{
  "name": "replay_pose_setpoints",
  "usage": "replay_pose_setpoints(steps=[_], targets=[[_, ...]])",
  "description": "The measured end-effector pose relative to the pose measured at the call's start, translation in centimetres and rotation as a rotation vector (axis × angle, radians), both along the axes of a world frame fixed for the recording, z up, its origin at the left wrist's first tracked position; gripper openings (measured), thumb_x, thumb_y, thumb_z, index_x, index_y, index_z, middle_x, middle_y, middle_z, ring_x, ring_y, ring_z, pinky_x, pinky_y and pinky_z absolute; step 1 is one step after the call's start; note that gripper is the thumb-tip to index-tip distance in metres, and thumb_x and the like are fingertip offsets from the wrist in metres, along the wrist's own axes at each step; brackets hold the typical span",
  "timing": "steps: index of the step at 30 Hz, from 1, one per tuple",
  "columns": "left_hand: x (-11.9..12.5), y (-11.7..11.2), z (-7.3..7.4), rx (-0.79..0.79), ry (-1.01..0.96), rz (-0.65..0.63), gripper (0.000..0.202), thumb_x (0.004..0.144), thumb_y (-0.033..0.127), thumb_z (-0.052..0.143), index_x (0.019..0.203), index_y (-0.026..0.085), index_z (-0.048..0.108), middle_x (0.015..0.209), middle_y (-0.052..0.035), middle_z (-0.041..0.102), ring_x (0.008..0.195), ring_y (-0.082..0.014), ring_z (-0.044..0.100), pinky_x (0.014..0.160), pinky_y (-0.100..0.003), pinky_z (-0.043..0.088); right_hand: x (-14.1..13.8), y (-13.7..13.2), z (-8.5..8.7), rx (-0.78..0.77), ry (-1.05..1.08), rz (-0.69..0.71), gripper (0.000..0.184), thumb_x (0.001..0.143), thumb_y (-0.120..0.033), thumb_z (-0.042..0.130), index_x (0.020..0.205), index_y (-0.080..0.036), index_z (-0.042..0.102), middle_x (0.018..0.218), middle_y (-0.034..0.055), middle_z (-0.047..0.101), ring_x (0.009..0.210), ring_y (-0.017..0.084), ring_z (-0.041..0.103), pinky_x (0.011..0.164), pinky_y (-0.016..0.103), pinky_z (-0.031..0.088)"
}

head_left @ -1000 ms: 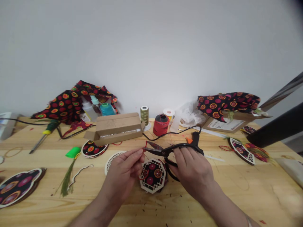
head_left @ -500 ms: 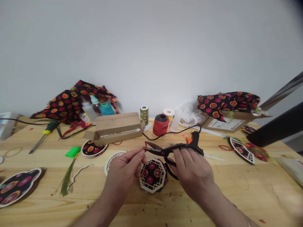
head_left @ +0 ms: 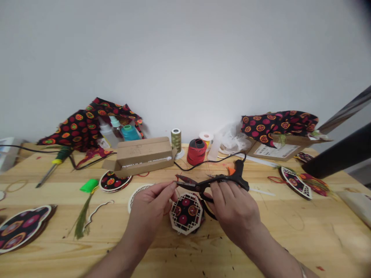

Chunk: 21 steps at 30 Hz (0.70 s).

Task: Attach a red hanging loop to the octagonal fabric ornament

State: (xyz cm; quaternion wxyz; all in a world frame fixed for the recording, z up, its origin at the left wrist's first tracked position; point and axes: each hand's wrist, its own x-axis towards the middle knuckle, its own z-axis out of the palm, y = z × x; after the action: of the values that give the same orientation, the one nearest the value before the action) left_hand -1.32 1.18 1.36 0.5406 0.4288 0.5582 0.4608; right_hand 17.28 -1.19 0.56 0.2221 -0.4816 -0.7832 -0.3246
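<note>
My right hand (head_left: 236, 204) is closed around the black handles of a pair of scissors (head_left: 188, 185). The blades are a little apart and point left. At their tips, my left hand (head_left: 153, 204) pinches a thin red cord (head_left: 177, 178) between thumb and fingers; most of the cord is hidden. Below the blades, between my hands, an octagonal ornament (head_left: 187, 214) with a pale lattice frame and dark patterned fabric lies on the table. Partly behind my left hand is a round pale lattice frame (head_left: 136, 195).
A black glue gun (head_left: 239, 173) lies just behind my right hand, its cable running left. Further back stand a cardboard box (head_left: 145, 154), a red thread spool (head_left: 197, 152) and a green spool (head_left: 176, 141). A screwdriver (head_left: 52, 170) and a green tassel (head_left: 82, 218) lie left.
My hands and the scissors have shifted very slightly left. My left hand still pinches the red cord by the blade tips, and the ornament stays in place.
</note>
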Motion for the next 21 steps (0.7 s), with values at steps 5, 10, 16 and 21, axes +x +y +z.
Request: replay_pose_setpoints(steps=[5,10,16,21], targets=[[-0.2,0.1,-0.3,-0.023,-0.099,0.035,0.023,0.067,0.034,0.071,0.056,0.015,0.066,0.049,0.0037,0.051,0.040,-0.0040,0.029,0.038,-0.017,0.023,0.6,0.2,0.2,-0.046,0.138,-0.025,0.021,0.085,-0.031,0.052,0.084,-0.011,0.060,0.066,0.0061,0.060,0.060,0.018,0.052,0.053,0.030,0.033],[-0.1,-0.1,-0.8,-0.067,-0.182,-0.007,0.020,0.066,0.034,0.073,0.067,0.015,0.072,0.052,0.0021,0.057,0.042,-0.0053,0.038,0.040,-0.015,0.029,0.7,0.8,0.6,-0.607,0.924,-0.009,0.024,0.075,-0.040,0.062,0.071,-0.018,0.053,0.059,-0.0022,0.052,0.050,0.011,0.046,0.046,0.023,0.035],[0.7,-1.0,-0.7,-0.135,-0.110,-0.182,0.020,0.067,0.035,0.072,0.065,0.016,0.074,0.048,0.0007,0.056,0.046,-0.0097,0.046,0.045,-0.019,0.037,-0.3,0.4,1.0,-0.838,1.332,0.233,0.026,0.070,-0.035,0.067,0.085,-0.017,0.055,0.058,-0.0067,0.040,0.051,0.009,0.037,0.046,0.021,0.034],[1.3,-1.5,-0.5,-0.054,0.025,-0.293,0.019,0.070,0.034,0.068,0.064,0.018,0.076,0.052,-0.0024,0.062,0.051,-0.0126,0.049,0.049,-0.020,0.037,-0.5,-0.4,1.2,-0.695,1.078,0.292,0.011,0.073,-0.021,0.064,0.078,-0.018,0.055,0.063,-0.0045,0.045,0.055,0.009,0.038,0.050,0.021,0.035]])
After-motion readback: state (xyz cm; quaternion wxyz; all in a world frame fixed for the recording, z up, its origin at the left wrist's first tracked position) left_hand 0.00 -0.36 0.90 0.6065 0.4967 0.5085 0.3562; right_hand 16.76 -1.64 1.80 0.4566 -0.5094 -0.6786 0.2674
